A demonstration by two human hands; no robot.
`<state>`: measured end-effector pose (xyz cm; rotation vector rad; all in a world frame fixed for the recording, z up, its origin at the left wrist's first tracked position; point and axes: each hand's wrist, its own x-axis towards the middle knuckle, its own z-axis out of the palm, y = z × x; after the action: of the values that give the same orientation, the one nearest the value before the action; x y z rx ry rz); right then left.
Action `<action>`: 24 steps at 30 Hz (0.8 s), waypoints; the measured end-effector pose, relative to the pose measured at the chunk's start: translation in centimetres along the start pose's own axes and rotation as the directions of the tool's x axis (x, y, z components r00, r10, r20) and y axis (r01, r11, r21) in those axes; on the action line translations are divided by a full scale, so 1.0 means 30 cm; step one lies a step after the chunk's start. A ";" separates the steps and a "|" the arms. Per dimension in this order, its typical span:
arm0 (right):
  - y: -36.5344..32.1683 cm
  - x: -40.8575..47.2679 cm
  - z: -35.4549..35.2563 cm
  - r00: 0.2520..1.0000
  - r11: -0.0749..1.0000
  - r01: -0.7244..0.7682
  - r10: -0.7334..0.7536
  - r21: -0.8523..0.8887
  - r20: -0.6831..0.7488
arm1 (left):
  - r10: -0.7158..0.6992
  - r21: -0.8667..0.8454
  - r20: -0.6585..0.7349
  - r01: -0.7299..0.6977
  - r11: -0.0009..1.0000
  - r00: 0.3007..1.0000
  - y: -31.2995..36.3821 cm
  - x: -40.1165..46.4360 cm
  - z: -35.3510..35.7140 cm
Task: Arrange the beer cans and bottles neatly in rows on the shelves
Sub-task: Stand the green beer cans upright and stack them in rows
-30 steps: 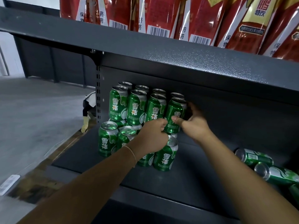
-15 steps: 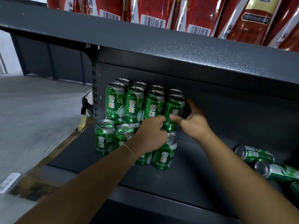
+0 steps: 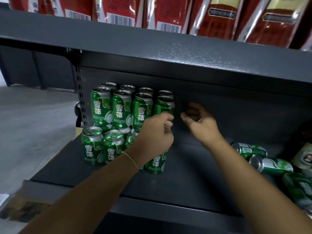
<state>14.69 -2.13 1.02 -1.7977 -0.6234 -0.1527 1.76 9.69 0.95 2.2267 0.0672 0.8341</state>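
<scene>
Stacked green cans (image 3: 118, 114) — two tiers, at the left end of the dark shelf (image 3: 194, 183). Left hand (image 3: 155, 134) in front of the stack, fingers curled; whether it grasps a can, cannot tell. Right hand (image 3: 200, 124) just beside the stack, loosely curled, holding nothing. Bare shelf between — loose cans (image 3: 260, 157) lie sideways at the right edge.

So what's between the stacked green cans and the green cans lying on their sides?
Head view: only the right hand and bare dark shelf between stacked cans and toppled cans.

You have bare dark grey metal shelf (image 3: 194, 168) between the stacked green beer cans (image 3: 121, 108) and the toppled green cans (image 3: 270, 163) at right.
</scene>
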 end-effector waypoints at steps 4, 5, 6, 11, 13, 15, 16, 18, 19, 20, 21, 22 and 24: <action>0.048 -0.029 -0.132 0.996 0.999 -0.030 0.026 -0.034 -0.091 | 0.031 -0.106 0.030 -0.028 0.994 0.999 0.076 0.011 0.103; 0.061 -0.038 -0.169 0.994 0.998 -0.041 0.036 -0.049 -0.105 | 0.041 -0.120 0.038 -0.036 0.992 0.998 0.093 0.013 0.133; 0.075 -0.047 -0.205 0.991 0.997 -0.056 0.050 -0.054 -0.121 | 0.049 -0.131 0.047 -0.043 0.991 0.998 0.108 0.015 0.164; 0.142 -0.090 -0.376 0.974 0.988 -0.112 0.089 -0.101 -0.210 | 0.069 -0.156 0.139 -0.047 0.987 0.988 0.164 0.028 0.322; 0.169 -0.108 -0.443 0.961 0.983 -0.137 0.102 -0.123 -0.257 | 0.074 -0.159 0.179 -0.045 0.986 0.981 0.189 0.030 0.383; 0.195 -0.129 -0.507 0.948 0.968 -0.183 0.127 -0.174 -0.291 | 0.073 -0.167 0.212 -0.038 0.985 0.974 0.215 0.029 0.439; 0.209 -0.139 -0.537 0.941 0.956 -0.212 0.144 -0.203 -0.305 | 0.073 -0.173 0.229 -0.033 0.984 0.971 0.228 0.027 0.465; 0.250 -0.155 -0.599 0.929 0.921 -0.273 0.177 -0.279 -0.324 | 0.073 -0.183 0.267 -0.024 0.983 0.961 0.253 0.022 0.515; 0.273 -0.162 -0.630 0.927 0.894 -0.303 0.196 -0.331 -0.320 | 0.075 -0.184 0.282 -0.023 0.983 0.956 0.264 0.019 0.539; 0.295 -0.169 -0.659 0.928 0.863 -0.325 0.212 -0.387 -0.308 | 0.078 -0.184 0.293 -0.024 0.983 0.953 0.276 0.017 0.560; 0.317 -0.175 -0.687 0.929 0.829 -0.341 0.224 -0.443 -0.295 | 0.080 -0.183 0.302 -0.025 0.983 0.950 0.286 0.016 0.581; 0.339 -0.179 -0.714 0.929 0.796 -0.353 0.235 -0.492 -0.285 | 0.080 -0.179 0.313 -0.024 0.984 0.946 0.293 0.016 0.604; 0.369 -0.188 -0.758 0.921 0.726 -0.387 0.279 -0.569 -0.271 | 0.073 -0.167 0.342 -0.016 0.986 0.937 0.304 0.014 0.642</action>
<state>20.00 -27.11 -3.38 -2.4717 -0.1024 -0.2800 11.56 -8.89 -2.61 2.1926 -0.2145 0.4397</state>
